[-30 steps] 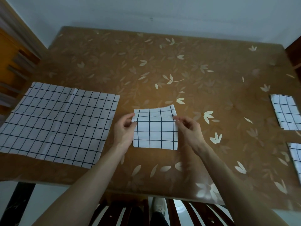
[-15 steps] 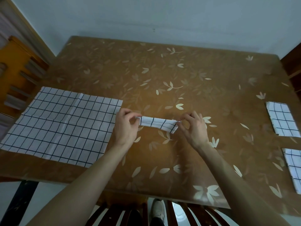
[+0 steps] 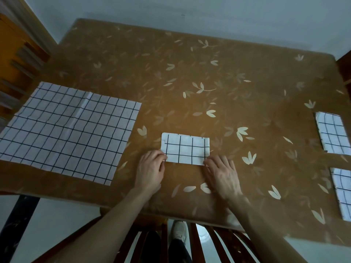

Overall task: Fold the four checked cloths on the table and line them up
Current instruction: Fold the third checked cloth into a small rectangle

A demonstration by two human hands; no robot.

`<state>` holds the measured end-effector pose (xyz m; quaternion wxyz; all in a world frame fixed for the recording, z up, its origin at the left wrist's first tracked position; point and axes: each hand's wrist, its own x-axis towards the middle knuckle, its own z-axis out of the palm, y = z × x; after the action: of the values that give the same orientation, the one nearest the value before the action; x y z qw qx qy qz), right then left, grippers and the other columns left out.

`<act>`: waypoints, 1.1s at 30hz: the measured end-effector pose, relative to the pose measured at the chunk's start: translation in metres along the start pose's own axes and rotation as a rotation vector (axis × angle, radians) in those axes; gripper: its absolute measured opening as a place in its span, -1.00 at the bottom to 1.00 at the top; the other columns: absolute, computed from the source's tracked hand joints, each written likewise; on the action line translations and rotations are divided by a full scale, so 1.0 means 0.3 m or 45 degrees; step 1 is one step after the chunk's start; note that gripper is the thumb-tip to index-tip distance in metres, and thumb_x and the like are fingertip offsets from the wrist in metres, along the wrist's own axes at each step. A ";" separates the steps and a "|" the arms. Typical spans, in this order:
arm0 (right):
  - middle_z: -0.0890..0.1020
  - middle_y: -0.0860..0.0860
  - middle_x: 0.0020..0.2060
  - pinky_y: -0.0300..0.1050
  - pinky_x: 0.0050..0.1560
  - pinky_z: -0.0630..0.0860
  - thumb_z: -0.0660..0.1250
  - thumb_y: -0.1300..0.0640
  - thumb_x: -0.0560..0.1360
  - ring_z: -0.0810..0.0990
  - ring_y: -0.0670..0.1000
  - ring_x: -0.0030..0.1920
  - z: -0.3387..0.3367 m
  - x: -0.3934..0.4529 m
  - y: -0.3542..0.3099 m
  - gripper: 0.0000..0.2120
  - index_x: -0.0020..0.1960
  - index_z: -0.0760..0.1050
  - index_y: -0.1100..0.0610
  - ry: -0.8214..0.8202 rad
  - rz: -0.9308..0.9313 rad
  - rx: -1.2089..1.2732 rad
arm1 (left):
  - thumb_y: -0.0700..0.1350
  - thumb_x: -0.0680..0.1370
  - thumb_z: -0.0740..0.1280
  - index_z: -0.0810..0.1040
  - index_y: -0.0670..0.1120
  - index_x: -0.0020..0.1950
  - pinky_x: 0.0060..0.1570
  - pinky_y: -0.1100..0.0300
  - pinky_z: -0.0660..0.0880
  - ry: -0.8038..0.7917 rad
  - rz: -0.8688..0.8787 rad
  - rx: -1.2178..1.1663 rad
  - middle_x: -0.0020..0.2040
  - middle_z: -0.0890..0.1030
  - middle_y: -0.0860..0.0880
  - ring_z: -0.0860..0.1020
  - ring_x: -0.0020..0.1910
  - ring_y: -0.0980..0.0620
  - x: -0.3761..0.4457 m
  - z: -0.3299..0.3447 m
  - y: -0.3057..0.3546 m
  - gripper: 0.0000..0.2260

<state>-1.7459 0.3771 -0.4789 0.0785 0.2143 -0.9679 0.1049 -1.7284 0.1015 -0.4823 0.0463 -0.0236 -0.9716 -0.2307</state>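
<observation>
Hands at the near corners, we see the left hand and right hand each pinching the folded checked cloth lying flat mid-desk, between one unfolded cloth and two folded cloths at right.

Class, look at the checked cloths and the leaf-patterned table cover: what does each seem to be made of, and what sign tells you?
Unfolded checked cloth: probably thin woven fabric, matte; it keeps a crease and its grid lines ripple. Table cover: likely smooth plastic or oilcloth, slightly glossy, with a printed leaf pattern and soft reflections; uncertain.
</observation>
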 end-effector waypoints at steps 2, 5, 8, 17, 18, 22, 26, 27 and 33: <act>0.61 -0.01 0.10 -0.01 0.01 0.36 0.34 0.09 0.63 0.54 0.11 0.02 0.003 -0.013 -0.003 -0.89 0.11 0.60 0.07 -0.001 -0.006 0.004 | -0.25 0.53 0.46 0.66 -0.10 0.18 0.25 -0.02 0.53 -0.061 0.040 0.031 0.17 0.59 0.01 0.54 0.21 -0.02 -0.020 0.000 -0.003 -0.77; 0.62 -0.01 0.13 -0.02 0.02 0.38 0.26 0.01 0.65 0.57 0.12 0.05 0.008 -0.027 -0.017 -0.79 0.15 0.61 0.08 -0.040 0.027 0.003 | -0.19 0.57 0.41 0.60 -0.10 0.29 0.32 -0.04 0.51 -0.121 0.121 0.094 0.29 0.55 -0.03 0.50 0.32 -0.04 -0.039 -0.008 -0.008 -0.71; 0.60 0.00 0.26 0.00 0.05 0.42 0.16 -0.04 0.67 0.57 0.11 0.13 0.003 -0.037 -0.051 -0.65 0.30 0.58 0.09 -0.062 0.119 0.045 | -0.09 0.63 0.32 0.49 -0.09 0.45 0.46 -0.04 0.41 -0.167 0.178 0.123 0.48 0.45 -0.07 0.38 0.50 -0.05 -0.057 -0.007 -0.002 -0.62; -0.02 -0.02 0.69 0.11 0.65 0.05 -0.16 -0.28 0.72 -0.15 -0.08 0.67 0.081 -0.009 -0.248 -0.32 0.70 -0.06 0.09 -0.473 -0.138 0.164 | 0.24 0.72 -0.14 -0.05 -0.09 0.70 0.64 0.02 -0.05 -0.437 0.287 0.230 0.70 -0.11 -0.06 -0.20 0.67 0.04 -0.096 0.040 0.015 -0.37; -0.06 -0.02 0.69 0.10 0.66 0.01 -0.16 -0.32 0.70 -0.19 -0.09 0.67 0.089 -0.013 -0.251 -0.29 0.70 -0.11 0.08 -0.512 -0.128 0.175 | 0.26 0.71 -0.18 -0.07 -0.09 0.70 0.64 0.01 -0.06 -0.443 0.299 0.250 0.70 -0.13 -0.07 -0.21 0.66 0.03 -0.096 0.040 0.013 -0.35; -0.11 -0.02 0.69 0.07 0.67 -0.03 -0.13 -0.37 0.68 -0.21 -0.08 0.67 0.092 -0.023 -0.236 -0.23 0.70 -0.17 0.08 -0.526 -0.133 0.164 | 0.29 0.69 -0.18 -0.05 -0.09 0.70 0.64 -0.02 0.01 -0.445 0.311 0.254 0.70 -0.11 -0.09 -0.19 0.67 0.00 -0.095 0.040 0.008 -0.32; -0.05 -0.02 0.69 0.06 0.65 0.05 -0.05 -0.36 0.69 -0.14 -0.08 0.67 0.087 -0.028 -0.208 -0.24 0.70 -0.08 0.09 -0.489 -0.133 0.123 | 0.31 0.70 -0.11 -0.08 -0.07 0.70 0.63 -0.03 0.01 -0.469 0.318 0.281 0.70 -0.14 -0.07 -0.20 0.67 0.00 -0.093 0.037 0.001 -0.31; -0.04 -0.03 0.69 0.06 0.65 0.05 -0.04 -0.37 0.69 -0.13 -0.09 0.67 0.081 -0.031 -0.204 -0.24 0.70 -0.06 0.08 -0.487 -0.118 0.124 | 0.31 0.70 -0.09 -0.08 -0.07 0.70 0.63 -0.03 0.01 -0.472 0.320 0.287 0.70 -0.14 -0.07 -0.20 0.67 0.00 -0.092 0.035 0.002 -0.31; -0.11 -0.07 0.69 -0.04 0.66 -0.08 -0.10 -0.38 0.68 -0.19 -0.14 0.66 0.037 -0.081 -0.140 -0.24 0.70 -0.15 0.03 -0.482 0.085 0.149 | 0.32 0.68 -0.13 -0.14 -0.06 0.70 0.64 0.00 -0.07 -0.512 0.262 0.289 0.69 -0.22 -0.06 -0.27 0.65 0.02 -0.090 0.030 0.022 -0.30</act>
<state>-1.7071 0.3469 -0.4874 -0.1212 0.2020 -0.9642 0.1215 -1.7018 0.1107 -0.4901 -0.1222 -0.1624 -0.9735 -0.1047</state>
